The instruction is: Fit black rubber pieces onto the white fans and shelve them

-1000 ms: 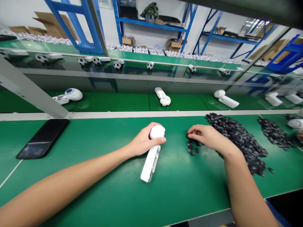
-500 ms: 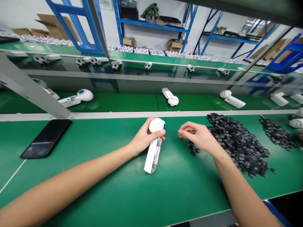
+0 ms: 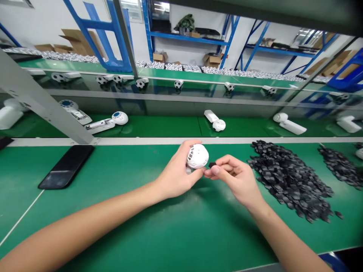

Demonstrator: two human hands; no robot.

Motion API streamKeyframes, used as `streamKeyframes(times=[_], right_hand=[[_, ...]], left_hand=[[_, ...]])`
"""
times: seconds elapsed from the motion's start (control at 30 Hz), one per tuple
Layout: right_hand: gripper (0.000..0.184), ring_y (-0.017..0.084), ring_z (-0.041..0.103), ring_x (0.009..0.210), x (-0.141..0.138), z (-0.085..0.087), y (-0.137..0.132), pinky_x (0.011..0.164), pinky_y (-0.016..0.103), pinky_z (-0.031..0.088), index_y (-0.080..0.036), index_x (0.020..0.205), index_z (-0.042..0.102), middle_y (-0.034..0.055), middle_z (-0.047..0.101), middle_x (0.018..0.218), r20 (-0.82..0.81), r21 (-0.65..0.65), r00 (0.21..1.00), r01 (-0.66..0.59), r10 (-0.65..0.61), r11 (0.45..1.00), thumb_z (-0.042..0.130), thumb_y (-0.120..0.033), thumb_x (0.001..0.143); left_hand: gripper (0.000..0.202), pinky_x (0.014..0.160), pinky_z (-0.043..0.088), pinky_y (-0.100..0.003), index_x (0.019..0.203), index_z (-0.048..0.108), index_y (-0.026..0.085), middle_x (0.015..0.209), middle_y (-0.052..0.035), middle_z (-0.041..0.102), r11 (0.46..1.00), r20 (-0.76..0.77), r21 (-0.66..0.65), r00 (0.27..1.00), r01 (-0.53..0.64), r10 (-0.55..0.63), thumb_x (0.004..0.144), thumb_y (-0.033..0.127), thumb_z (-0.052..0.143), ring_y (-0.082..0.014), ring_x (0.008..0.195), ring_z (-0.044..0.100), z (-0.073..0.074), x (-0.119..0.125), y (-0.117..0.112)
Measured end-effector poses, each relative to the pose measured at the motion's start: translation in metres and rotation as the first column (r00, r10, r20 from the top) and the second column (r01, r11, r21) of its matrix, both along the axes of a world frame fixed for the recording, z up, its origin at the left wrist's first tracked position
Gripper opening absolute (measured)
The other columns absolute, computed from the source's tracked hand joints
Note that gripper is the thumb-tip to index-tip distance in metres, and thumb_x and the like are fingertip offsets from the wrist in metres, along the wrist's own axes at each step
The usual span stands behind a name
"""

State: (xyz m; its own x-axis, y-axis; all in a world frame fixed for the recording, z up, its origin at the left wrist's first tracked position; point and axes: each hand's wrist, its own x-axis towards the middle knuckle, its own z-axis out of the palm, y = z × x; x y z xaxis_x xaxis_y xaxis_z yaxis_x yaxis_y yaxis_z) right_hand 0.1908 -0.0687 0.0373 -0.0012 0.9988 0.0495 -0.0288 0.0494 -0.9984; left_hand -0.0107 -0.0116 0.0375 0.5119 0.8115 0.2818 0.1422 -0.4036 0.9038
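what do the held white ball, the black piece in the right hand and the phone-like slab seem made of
White ball: probably hard plastic, satin finish; smooth moulded shell with slots.
Black piece: perhaps plastic or rubber, matt-looking; too small to settle.
Phone-like slab: likely glass or glossy plastic on top, given its reflection.

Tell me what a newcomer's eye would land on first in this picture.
Probably the heap of black pieces, spread dark over the right side of the green table. Next might come the white rounded part near the middle, held in the left hand, with a small black piece pinched beside it in the right hand. The black phone-like slab also stands out, lying flat at the table's left.
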Motion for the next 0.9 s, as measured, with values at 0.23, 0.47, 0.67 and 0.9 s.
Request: streamKeyframes(times=[0.23,0.47,0.67,0.9], right_hand=[[0.021,0.017,0.076,0.069,-0.006,-0.002,-0.004,0.069,0.027,0.063,-0.022,0.081,0.07,0.0019,0.08,0.076,0.072,-0.017,0.997,-0.031,0.032,0.999,0.083,-0.037,0.088],[0.033,0.011,0.054,0.052,-0.007,-0.003,-0.001,0.05,0.024,0.04,-0.02,0.068,0.067,-0.0025,0.066,0.059,0.297,0.05,0.952,0.065,-0.077,0.997,0.085,-0.042,0.083],[0.036,0.011,0.044,0.052,-0.007,-0.013,-0.001,0.05,0.026,0.032,-0.02,0.065,0.059,-0.005,0.056,0.056,0.386,0.123,0.913,0.091,-0.132,0.988,0.08,-0.039,0.086],[0.026,0.014,0.058,0.066,0.01,-0.003,0.007,0.063,0.025,0.043,-0.022,0.079,0.06,-0.0026,0.066,0.073,0.541,0.152,0.834,-0.226,0.11,0.962,0.058,-0.033,0.103]], left_hand=[[0.068,0.083,0.055,-0.037,0.147,0.039,0.027,0.126,-0.0108,0.059,0.993,-0.143,0.084,0.987,0.085,-0.072,0.087,0.025,0.07,-0.0237,0.097,0.064,0.001,-0.002,-0.004],[0.081,0.081,0.055,-0.037,0.143,0.042,0.026,0.131,-0.0119,0.059,0.996,-0.163,0.062,0.985,0.069,-0.058,0.078,0.05,0.085,-0.0278,0.105,0.065,0.0,0.001,-0.002],[0.075,0.077,0.053,-0.035,0.139,0.044,0.024,0.125,-0.0116,0.063,0.991,-0.177,0.109,0.983,0.077,-0.057,0.082,0.057,0.081,-0.027,0.101,0.066,-0.005,0.004,0.003],[0.06,0.063,0.047,-0.027,0.131,0.05,0.027,0.091,0.0005,0.068,0.986,-0.191,-0.018,0.967,0.168,-0.168,0.086,0.055,0.077,-0.0168,0.073,0.061,0.008,0.003,0.016]])
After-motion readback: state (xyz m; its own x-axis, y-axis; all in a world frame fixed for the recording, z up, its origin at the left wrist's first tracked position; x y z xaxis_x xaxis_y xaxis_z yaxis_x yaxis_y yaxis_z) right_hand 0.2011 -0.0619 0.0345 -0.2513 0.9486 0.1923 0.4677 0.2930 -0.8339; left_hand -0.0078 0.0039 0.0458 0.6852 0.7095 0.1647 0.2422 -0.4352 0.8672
